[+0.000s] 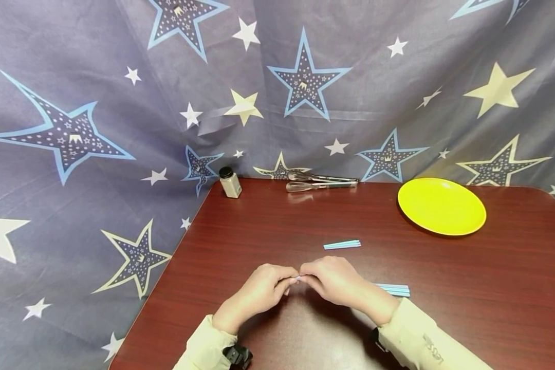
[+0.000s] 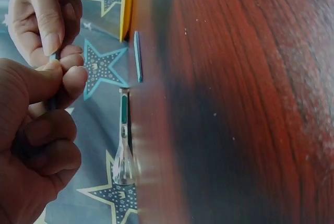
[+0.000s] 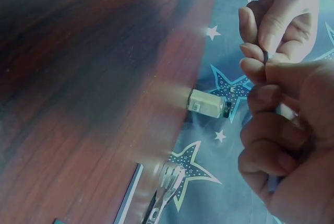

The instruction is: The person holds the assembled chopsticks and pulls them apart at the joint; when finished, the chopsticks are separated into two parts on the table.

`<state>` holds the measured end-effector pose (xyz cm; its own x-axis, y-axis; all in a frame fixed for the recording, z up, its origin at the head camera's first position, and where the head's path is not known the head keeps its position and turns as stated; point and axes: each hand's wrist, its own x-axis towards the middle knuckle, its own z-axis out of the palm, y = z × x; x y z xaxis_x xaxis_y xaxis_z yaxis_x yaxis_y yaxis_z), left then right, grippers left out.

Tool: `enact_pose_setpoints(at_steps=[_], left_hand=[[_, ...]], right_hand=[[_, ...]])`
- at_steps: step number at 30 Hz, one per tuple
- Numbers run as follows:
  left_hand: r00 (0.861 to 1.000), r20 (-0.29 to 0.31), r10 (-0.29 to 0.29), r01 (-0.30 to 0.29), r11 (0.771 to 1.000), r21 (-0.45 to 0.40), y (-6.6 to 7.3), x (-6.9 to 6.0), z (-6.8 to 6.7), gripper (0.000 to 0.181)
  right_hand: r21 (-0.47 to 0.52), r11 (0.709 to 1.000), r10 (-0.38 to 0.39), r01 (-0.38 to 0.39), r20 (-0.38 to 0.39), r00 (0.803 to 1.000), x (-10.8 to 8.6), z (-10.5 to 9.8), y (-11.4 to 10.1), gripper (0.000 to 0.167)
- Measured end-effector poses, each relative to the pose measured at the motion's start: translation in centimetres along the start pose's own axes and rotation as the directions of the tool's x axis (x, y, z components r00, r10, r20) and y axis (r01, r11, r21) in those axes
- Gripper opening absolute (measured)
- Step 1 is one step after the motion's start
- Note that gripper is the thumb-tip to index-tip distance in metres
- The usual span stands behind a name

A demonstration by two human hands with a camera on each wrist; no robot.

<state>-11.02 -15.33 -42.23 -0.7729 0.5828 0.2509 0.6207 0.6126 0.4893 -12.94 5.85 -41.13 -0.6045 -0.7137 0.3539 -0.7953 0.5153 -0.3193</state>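
Note:
Both hands meet above the front middle of the table. My left hand pinches a thin bluish stick between thumb and forefinger. From the other side, my right hand pinches the same stick, its fingertips almost touching the left ones. Only a short dark-looking bit of the stick shows between the fingers in the left wrist view; the palms hide most of it. Several light blue sticks lie together just beyond the hands. More light blue sticks lie beside the right forearm, which partly covers them.
At the back left stands a jar with a black cap. Metal tongs lie along the back edge. A yellow plate is at the back right. Behind the dark red table hangs a grey star-patterned cloth.

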Motion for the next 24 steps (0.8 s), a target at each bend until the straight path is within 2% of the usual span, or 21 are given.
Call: enact_pose_setpoints(at_steps=[8, 13, 21, 24], left_hand=[[0.999, -0.021, 0.044, -0.045, 0.997, -0.068, -0.2, 0.0, 0.0, 0.012], [1.0, -0.03, 0.01, -0.012, 0.997, -0.072, -0.5, -0.2, -0.1, 0.013], [0.997, -0.035, -0.062, 0.062, 0.998, 0.019, -0.7, 0.0, -0.6, 0.01], [0.998, -0.026, -0.058, 0.06, 0.996, 0.068, -0.6, 0.2, -0.5, 0.01]], right_hand=[[0.01, 1.0, -0.013, 0.013, 0.004, 1.0, -0.2, -0.5, 0.0, 0.011], [0.043, 0.999, -0.005, 0.005, 0.002, 1.0, -0.5, -0.8, 0.7, 0.007], [0.039, 0.997, 0.065, -0.065, 0.007, 0.998, -1.7, -1.4, 1.9, 0.007], [0.048, 0.996, 0.076, -0.076, 0.0, 0.997, -2.3, -1.5, 2.5, 0.008]])
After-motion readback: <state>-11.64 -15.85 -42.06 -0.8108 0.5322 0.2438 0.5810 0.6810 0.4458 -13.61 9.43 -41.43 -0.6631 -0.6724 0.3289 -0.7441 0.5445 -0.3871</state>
